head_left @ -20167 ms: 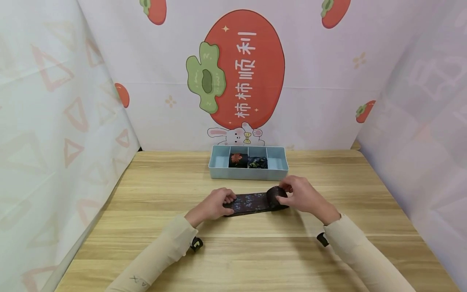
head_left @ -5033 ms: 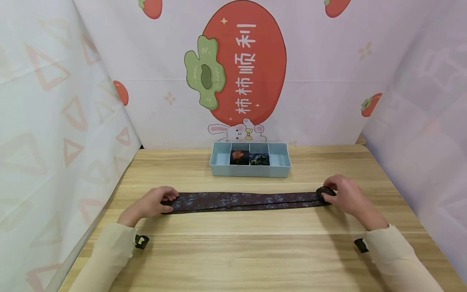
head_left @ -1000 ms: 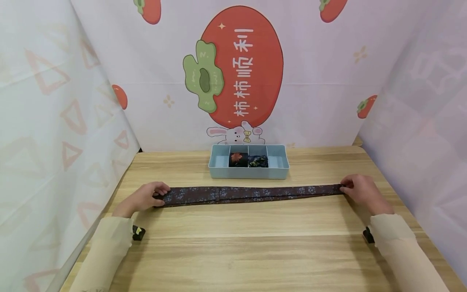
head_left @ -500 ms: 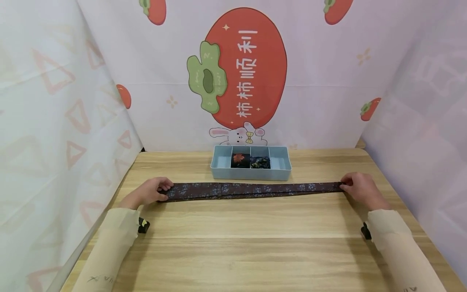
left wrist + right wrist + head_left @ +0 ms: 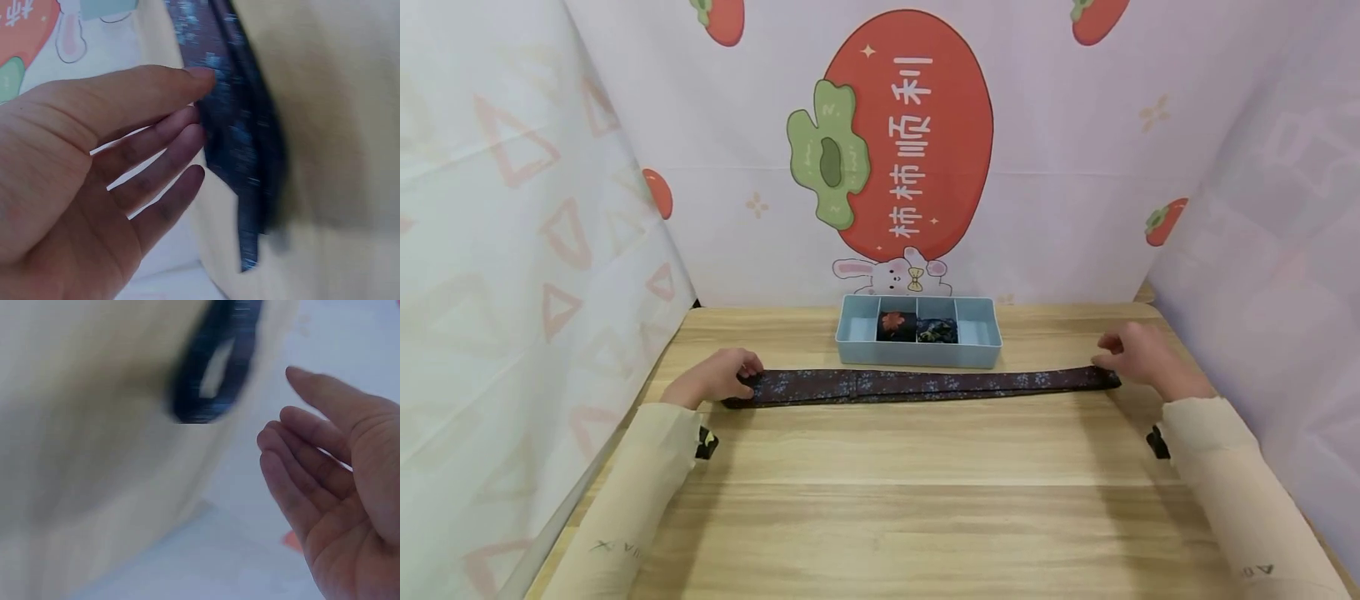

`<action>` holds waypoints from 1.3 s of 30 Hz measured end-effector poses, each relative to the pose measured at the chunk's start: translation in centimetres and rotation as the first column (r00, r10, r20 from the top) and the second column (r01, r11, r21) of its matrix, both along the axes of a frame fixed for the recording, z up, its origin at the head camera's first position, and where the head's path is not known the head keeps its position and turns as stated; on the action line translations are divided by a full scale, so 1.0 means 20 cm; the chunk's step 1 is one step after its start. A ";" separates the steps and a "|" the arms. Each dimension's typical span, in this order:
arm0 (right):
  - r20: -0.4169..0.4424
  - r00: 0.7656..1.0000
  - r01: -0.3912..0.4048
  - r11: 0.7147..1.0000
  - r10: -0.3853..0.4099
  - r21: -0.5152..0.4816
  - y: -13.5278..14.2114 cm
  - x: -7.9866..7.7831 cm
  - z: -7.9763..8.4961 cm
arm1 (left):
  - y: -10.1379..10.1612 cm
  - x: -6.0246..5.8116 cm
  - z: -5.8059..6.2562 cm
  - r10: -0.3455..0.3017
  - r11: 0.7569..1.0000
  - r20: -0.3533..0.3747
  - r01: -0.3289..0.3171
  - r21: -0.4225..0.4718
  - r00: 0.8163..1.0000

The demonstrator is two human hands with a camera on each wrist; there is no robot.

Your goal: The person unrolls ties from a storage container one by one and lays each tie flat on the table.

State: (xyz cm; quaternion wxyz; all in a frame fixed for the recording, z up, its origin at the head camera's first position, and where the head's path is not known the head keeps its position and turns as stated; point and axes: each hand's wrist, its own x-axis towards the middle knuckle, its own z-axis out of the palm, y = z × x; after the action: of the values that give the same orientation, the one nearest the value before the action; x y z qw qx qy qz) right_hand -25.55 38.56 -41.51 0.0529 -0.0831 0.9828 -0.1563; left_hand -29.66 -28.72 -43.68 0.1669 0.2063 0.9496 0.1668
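Observation:
A dark necktie with a blue floral pattern lies folded lengthwise across the wooden table, its wide part to the left. My left hand is at the tie's left end. In the left wrist view its thumb overlaps the edge of the necktie, and the other fingertips of the left hand lie beside that edge without a visible pinch. My right hand hovers just off the tie's narrow right end. In the right wrist view the necktie forms a loop, apart from the loosely bent fingers of the right hand.
A light blue divided box stands behind the tie. Its two middle compartments hold a dark roll with a red leaf pattern and a dark patterned roll. Printed cloth hangs around the table.
Earlier the tie was rolled at the right and was unrolled rightward. Since half a second ago, the right hand has let go of the tie's end and lifted slightly away.

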 end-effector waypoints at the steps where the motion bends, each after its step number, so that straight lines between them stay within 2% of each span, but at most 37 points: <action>1: -0.006 1.000 -0.015 1.000 0.015 0.007 -0.03 -0.01 0.04 | 0.01 -0.02 0.01 0.000 1.000 -0.010 0.000 -0.006 1.000; 4: -0.012 0.998 -0.064 0.997 0.065 0.047 -0.14 -0.07 0.13 | 0.08 -0.06 0.05 -0.006 1.000 -0.051 0.005 -0.007 0.999; 8: 0.008 0.991 -0.137 0.987 0.137 0.080 -0.31 -0.14 0.23 | 0.21 -0.12 0.12 -0.010 1.000 -0.105 0.010 -0.006 0.994; 13: 0.039 0.969 -0.245 0.966 0.243 0.086 -0.55 -0.25 0.30 | 0.40 -0.20 0.18 0.017 1.000 -0.141 -0.018 -0.005 0.990; 16: 0.059 0.951 -0.308 0.946 0.303 0.099 -0.69 -0.32 0.32 | 0.50 -0.25 0.18 0.032 0.999 -0.156 -0.031 0.007 0.987; 22: 0.091 0.918 -0.396 0.904 0.386 0.162 -0.90 -0.44 0.33 | 0.67 -0.32 0.13 0.034 0.999 -0.155 -0.028 0.040 0.987; 27: 0.134 0.903 -0.427 0.879 0.407 0.210 -1.02 -0.49 0.31 | 0.78 -0.35 0.07 0.001 1.000 -0.194 -0.002 -0.003 0.981; 33: 0.179 0.892 -0.451 0.848 0.415 0.280 -1.11 -0.54 0.26 | 0.84 -0.35 0.00 -0.029 0.997 -0.249 0.008 -0.082 0.968; 39: 0.219 0.879 -0.476 0.809 0.424 0.345 -1.16 -0.56 0.21 | 0.88 -0.34 -0.09 -0.032 0.988 -0.296 -0.015 -0.156 0.955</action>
State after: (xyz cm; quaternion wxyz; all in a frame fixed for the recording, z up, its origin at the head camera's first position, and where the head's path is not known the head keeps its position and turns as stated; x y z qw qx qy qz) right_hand -36.75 15.31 -37.26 0.1685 -0.2911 0.9402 0.0538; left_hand -36.43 -11.13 -45.39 0.0383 0.2194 0.9731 0.0583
